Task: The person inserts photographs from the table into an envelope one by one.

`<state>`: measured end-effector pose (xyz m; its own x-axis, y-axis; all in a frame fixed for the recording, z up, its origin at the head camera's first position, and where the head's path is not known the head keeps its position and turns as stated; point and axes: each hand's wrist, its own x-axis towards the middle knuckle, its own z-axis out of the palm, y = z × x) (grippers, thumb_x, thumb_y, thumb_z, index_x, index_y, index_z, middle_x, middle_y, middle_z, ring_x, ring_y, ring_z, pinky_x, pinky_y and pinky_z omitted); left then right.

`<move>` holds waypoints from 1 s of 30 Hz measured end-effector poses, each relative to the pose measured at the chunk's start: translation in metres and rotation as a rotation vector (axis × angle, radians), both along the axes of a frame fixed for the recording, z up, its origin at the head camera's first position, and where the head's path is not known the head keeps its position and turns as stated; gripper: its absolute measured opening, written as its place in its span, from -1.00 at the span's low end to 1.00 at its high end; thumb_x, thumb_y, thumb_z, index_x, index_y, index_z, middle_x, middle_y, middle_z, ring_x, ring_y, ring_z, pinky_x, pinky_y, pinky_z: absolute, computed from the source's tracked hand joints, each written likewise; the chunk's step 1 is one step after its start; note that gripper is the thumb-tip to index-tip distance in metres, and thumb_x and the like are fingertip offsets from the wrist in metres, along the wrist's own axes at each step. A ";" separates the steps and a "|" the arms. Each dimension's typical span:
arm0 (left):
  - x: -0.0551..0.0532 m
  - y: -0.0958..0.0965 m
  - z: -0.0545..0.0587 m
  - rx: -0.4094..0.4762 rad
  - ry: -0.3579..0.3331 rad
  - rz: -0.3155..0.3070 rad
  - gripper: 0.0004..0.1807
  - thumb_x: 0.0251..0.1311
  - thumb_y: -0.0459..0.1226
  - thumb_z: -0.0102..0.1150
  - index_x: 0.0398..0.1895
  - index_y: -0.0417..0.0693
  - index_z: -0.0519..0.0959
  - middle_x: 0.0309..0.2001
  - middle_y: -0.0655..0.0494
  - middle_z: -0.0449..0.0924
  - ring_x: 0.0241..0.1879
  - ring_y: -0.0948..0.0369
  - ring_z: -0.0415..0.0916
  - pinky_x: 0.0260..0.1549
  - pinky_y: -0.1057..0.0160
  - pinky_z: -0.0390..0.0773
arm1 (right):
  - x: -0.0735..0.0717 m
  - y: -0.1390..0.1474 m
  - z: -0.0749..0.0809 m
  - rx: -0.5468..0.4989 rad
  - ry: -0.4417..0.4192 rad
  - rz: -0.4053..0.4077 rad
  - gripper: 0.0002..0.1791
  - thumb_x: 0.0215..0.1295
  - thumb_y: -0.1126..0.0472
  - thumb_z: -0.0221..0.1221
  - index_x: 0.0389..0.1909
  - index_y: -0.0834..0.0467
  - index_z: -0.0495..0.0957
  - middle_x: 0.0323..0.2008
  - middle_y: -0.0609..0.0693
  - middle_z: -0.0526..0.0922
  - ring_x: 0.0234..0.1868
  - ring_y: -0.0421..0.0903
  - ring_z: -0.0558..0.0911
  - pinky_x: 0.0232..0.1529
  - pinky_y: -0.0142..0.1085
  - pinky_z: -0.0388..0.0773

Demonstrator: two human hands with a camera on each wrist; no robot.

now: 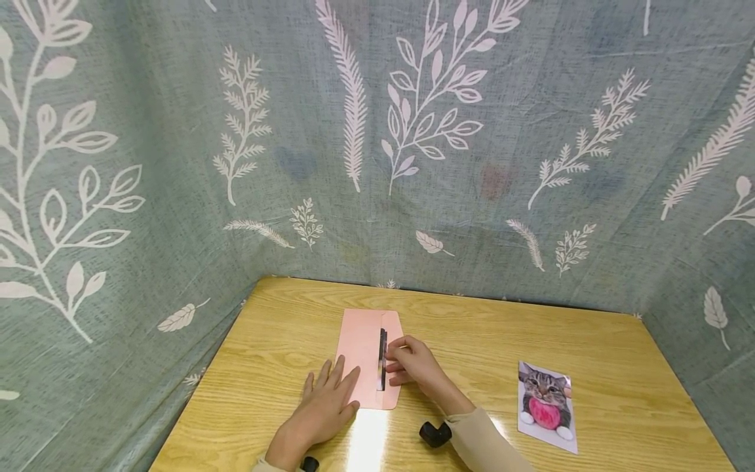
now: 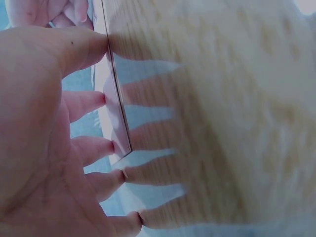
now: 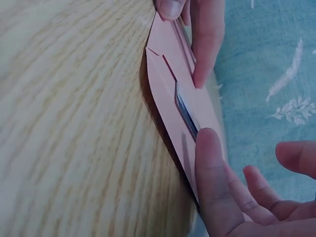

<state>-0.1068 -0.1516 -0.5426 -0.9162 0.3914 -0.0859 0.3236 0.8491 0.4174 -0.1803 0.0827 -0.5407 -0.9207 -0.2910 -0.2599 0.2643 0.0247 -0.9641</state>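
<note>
A pink envelope (image 1: pixel 358 334) lies flat on the wooden table, its flap side up. Inside its slit shows the edge of a dark picture card (image 1: pixel 382 354); most of that card is hidden in the envelope. My left hand (image 1: pixel 321 408) rests with spread fingers on the envelope's lower left part. At the slit is my right hand (image 1: pixel 415 364), its fingers bent loosely over the flap. In the right wrist view the right thumb (image 3: pixel 210 153) touches the envelope by the slit, while another finger stays raised, apart from it.
A cat photo (image 1: pixel 545 408) with a pink round thing lies on the table's right side. The glossy tabletop (image 1: pixel 283 328) mirrors the fingers. Behind and on both sides hangs a green-blue leaf-patterned cloth (image 1: pixel 377 164). Black wrist mounts (image 1: pixel 435 434) sit by the sleeves.
</note>
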 end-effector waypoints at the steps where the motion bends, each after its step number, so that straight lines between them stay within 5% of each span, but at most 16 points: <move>1: 0.000 0.000 0.000 0.001 0.000 0.000 -0.32 0.45 -0.01 0.07 0.55 0.01 0.20 0.55 -0.28 -0.10 0.50 -0.29 -0.22 0.27 -0.51 -0.18 | 0.001 0.001 0.001 0.002 0.007 0.004 -0.60 0.48 0.18 0.12 0.11 0.42 0.42 -0.10 0.30 0.60 -0.24 0.10 0.69 -0.30 -0.07 0.71; 21: 0.001 0.000 0.002 0.011 0.024 -0.018 -0.31 0.45 -0.05 0.08 0.54 -0.06 0.19 0.54 -0.32 -0.12 0.49 -0.33 -0.21 0.24 -0.53 -0.16 | 0.017 0.054 0.035 0.166 0.217 -0.113 -0.69 0.48 0.20 0.16 0.08 0.33 0.52 -0.14 0.18 0.66 -0.14 0.22 0.64 -0.14 0.10 0.62; 30: 0.002 0.001 0.003 0.013 0.017 -0.016 -0.32 0.45 -0.04 0.08 0.54 -0.06 0.20 0.54 -0.31 -0.11 0.49 -0.33 -0.21 0.23 -0.54 -0.16 | 0.027 0.091 0.049 0.242 0.257 -0.175 -0.74 0.44 0.17 0.21 0.04 0.21 0.58 -0.10 0.22 0.65 -0.12 0.15 0.63 -0.12 -0.06 0.63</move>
